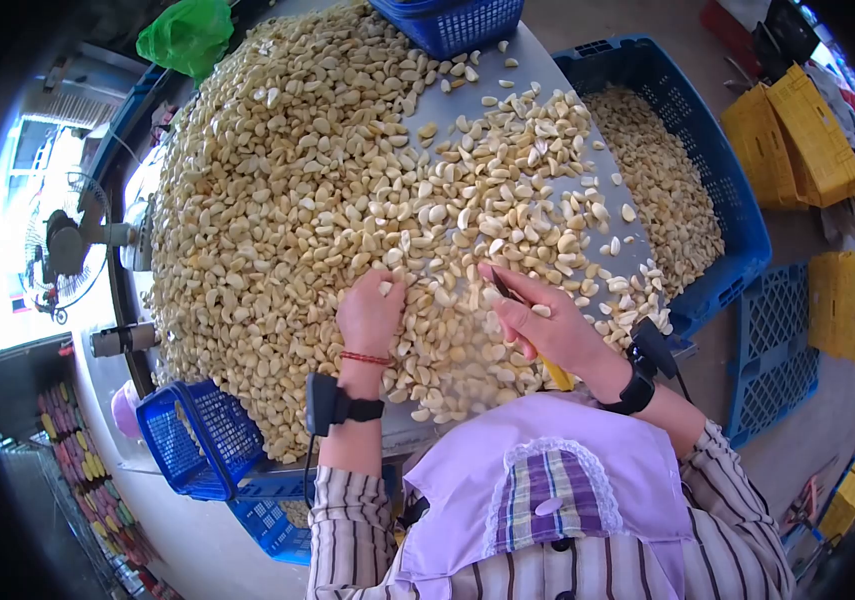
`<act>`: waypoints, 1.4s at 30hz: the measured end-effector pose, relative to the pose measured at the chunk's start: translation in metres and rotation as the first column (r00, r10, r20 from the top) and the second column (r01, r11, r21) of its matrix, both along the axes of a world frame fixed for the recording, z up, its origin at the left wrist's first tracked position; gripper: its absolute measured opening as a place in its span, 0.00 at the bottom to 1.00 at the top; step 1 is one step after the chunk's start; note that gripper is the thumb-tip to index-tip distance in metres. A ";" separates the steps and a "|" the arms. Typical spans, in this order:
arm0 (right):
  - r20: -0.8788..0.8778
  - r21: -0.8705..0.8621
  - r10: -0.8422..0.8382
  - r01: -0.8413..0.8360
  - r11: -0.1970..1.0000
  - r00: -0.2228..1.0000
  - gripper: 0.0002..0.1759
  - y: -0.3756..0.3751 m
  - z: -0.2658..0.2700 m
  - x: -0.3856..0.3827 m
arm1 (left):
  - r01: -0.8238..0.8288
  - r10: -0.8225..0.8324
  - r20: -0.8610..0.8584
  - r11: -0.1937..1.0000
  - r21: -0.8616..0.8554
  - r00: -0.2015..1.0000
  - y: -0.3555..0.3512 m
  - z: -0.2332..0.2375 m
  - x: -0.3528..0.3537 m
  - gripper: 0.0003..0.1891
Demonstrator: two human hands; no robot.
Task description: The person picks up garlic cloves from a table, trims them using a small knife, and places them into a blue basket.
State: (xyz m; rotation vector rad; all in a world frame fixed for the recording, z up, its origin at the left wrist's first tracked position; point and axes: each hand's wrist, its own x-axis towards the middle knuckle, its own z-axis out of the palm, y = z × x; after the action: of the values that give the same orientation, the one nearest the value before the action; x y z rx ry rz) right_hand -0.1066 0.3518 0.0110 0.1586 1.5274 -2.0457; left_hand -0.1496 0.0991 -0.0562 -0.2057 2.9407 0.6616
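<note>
A big heap of peeled garlic cloves (297, 190) covers a grey metal table (532, 60). My left hand (371, 312) rests palm down in the cloves near the table's front edge, fingers curled among them. My right hand (545, 325) is closed around a small knife with a yellow handle (557, 375); the dark blade (500, 285) pokes out above the thumb toward the cloves. Both wrists wear black bands with small devices, and the left also has a red string.
A large blue crate (737, 215) half full of cloves stands right of the table. A small blue basket (192, 440) hangs at the front left, another blue basket (452, 25) at the far edge. Yellow crates (797, 140) sit on the floor. A fan (67, 245) stands left.
</note>
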 end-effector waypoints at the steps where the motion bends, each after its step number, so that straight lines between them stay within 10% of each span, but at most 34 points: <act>1: 0.003 0.009 0.001 -0.001 1.000 1.000 0.27 0.001 0.003 0.002 | -0.070 0.058 0.098 0.989 0.130 0.993 0.001 0.001 0.000 0.10; 5: -0.056 0.093 0.060 -0.055 0.994 0.997 0.30 0.002 0.007 0.002 | -0.242 0.022 0.378 0.801 0.547 0.926 0.006 0.022 0.017 0.08; 8: -0.174 0.165 0.233 -0.205 0.965 0.957 0.35 -0.005 0.006 0.003 | -0.364 -0.316 0.515 0.429 0.827 0.796 0.016 0.049 0.037 0.09; 13: -0.099 0.105 0.157 -0.146 0.984 0.983 0.35 -0.003 0.009 -0.001 | -0.207 -0.030 0.319 0.704 0.680 0.947 -0.002 0.032 0.004 0.12; 15: -0.054 0.121 0.153 -0.146 0.982 0.987 0.35 -0.002 0.008 -0.004 | 0.051 0.035 -0.371 0.975 0.218 0.928 -0.026 -0.006 -0.024 0.14; 18: 0.001 0.097 0.124 -0.123 0.988 0.992 0.33 -0.002 0.007 -0.003 | 0.082 -0.153 -0.358 0.975 -0.204 0.921 -0.015 -0.013 -0.039 0.15; 21: -0.044 0.105 0.084 -0.079 0.991 0.995 0.31 0.000 0.003 -0.001 | 0.118 -0.045 -0.312 0.969 0.219 0.949 -0.021 -0.018 -0.043 0.13; 22: -0.041 0.110 0.057 -0.052 0.993 0.998 0.31 0.004 -0.002 -0.001 | -0.158 0.107 0.116 0.721 0.674 0.987 -0.018 -0.002 -0.038 0.12; 23: -0.036 0.116 0.032 -0.027 0.993 0.999 0.31 0.008 -0.005 0.000 | -0.152 0.095 0.120 0.720 0.677 0.988 -0.019 0.005 -0.031 0.12; 25: 0.003 0.065 -0.053 0.053 0.997 0.999 0.30 0.010 0.001 -0.005 | -0.166 -0.054 0.157 -0.335 0.927 0.986 -0.024 0.014 -0.019 0.10; 26: 0.035 0.026 -0.081 0.080 0.996 0.996 0.30 0.013 -0.006 -0.005 | -0.135 -0.012 0.143 -0.423 0.896 0.990 -0.021 0.016 -0.019 0.10; 29: 0.067 -0.021 -0.124 0.125 0.992 0.990 0.29 0.015 -0.010 -0.007 | -0.177 -0.068 0.163 -0.438 0.881 0.984 -0.015 0.016 -0.035 0.07; 30: 0.078 -0.030 -0.133 0.135 0.990 0.988 0.29 0.014 -0.008 -0.008 | -0.263 -0.011 0.265 -0.144 0.954 0.964 -0.010 0.021 -0.044 0.06; 31: 0.086 -0.040 -0.142 0.146 0.988 0.986 0.29 0.013 -0.006 -0.010 | -0.260 -0.008 0.261 -0.147 0.954 0.965 0.002 0.015 -0.055 0.06; 32: 0.080 -0.039 -0.141 0.144 0.989 0.987 0.29 0.012 -0.005 -0.011 | 0.052 0.000 -0.059 0.471 0.881 0.998 0.019 0.005 -0.066 0.06; 33: 0.068 -0.023 -0.133 0.135 0.991 0.989 0.29 0.012 -0.004 -0.011 | 0.297 -0.179 -0.317 0.879 0.374 0.931 0.032 -0.002 -0.072 0.07; 37: 0.028 0.023 -0.119 0.118 0.993 0.993 0.28 0.015 -0.001 -0.010 | 0.378 -0.389 -0.295 0.921 -0.096 0.873 0.054 -0.002 -0.083 0.08; 41: -0.029 0.091 -0.102 0.104 0.990 0.994 0.31 0.018 -0.001 -0.006 | 0.325 -0.294 -0.149 0.907 0.267 0.944 0.045 -0.002 -0.076 0.12; 42: -0.025 0.093 -0.107 0.109 0.990 0.994 0.31 0.017 0.004 -0.005 | 0.079 -0.161 0.075 0.775 0.627 0.984 0.045 0.004 -0.068 0.13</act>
State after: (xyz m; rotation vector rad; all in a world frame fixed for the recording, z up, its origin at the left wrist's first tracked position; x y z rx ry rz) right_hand -0.1120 0.3688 0.0145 0.2637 1.6610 -2.0646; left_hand -0.2178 0.1437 -0.0521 0.0120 2.4138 1.4843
